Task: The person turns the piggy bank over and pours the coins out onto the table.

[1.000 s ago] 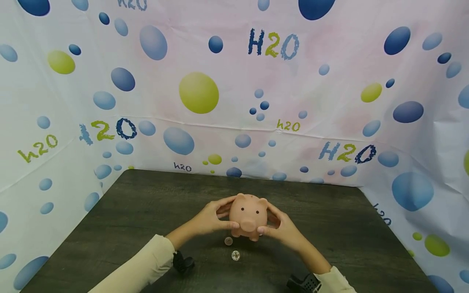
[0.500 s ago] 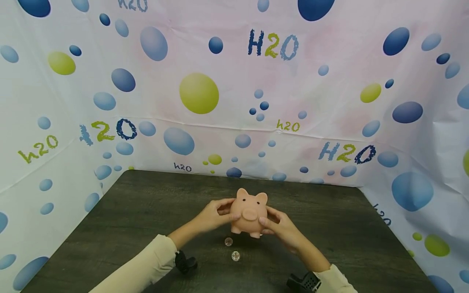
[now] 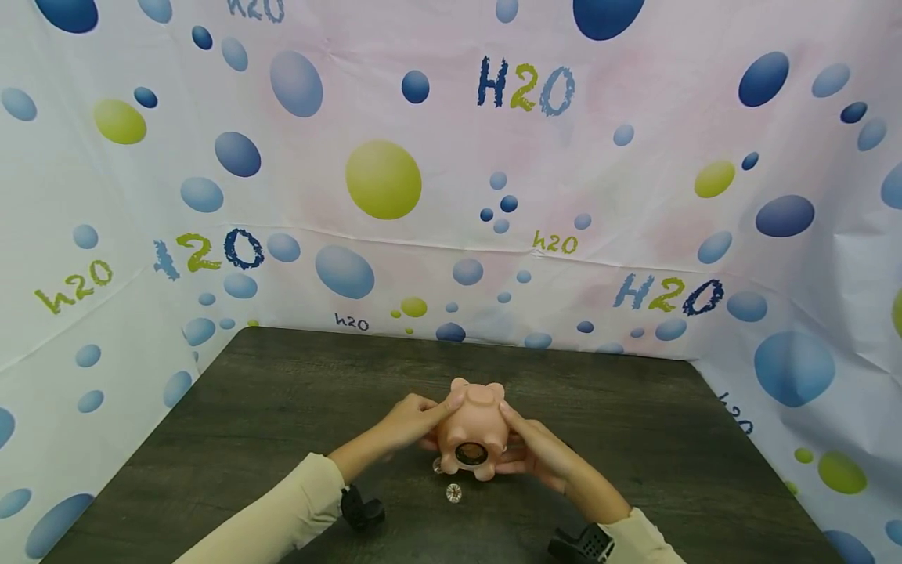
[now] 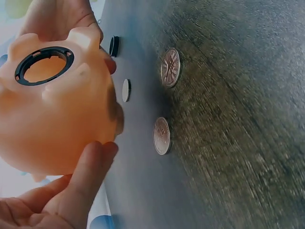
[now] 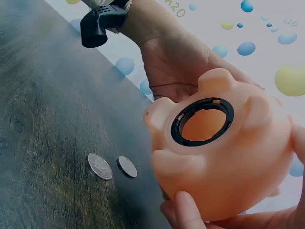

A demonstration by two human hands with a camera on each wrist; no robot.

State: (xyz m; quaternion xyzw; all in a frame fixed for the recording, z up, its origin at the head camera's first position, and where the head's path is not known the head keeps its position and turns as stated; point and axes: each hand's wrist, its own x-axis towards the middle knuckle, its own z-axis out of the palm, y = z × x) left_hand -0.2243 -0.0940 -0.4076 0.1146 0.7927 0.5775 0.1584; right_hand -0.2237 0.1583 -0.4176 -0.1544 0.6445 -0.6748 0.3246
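Observation:
Both hands hold a peach-pink piggy bank [image 3: 479, 415] low over the dark table, one at each side. It is tipped back, so its underside and feet face me. A black ring [image 5: 230, 114] rims the open round hole in its belly. My left hand [image 3: 411, 423] has its thumb along the near side and its fingers behind. My right hand [image 3: 546, 454] grips the opposite side, thumb up near the snout. Below the bank lies a coin [image 4: 162, 136], partly covered by it in the head view. Nearer to me is another coin [image 3: 453, 493].
A third coin [image 4: 126, 90] and a small round black piece [image 4: 114, 46] lie on the dark wooden table [image 3: 296, 392], hidden behind the piggy bank in the head view. A bubble-printed curtain [image 3: 451, 157] stands round the table's back and sides.
The piggy bank has gone from face toward me to tipped back, belly hole showing, and has come lower and nearer. Both hands turned with it. The near coin has stayed put.

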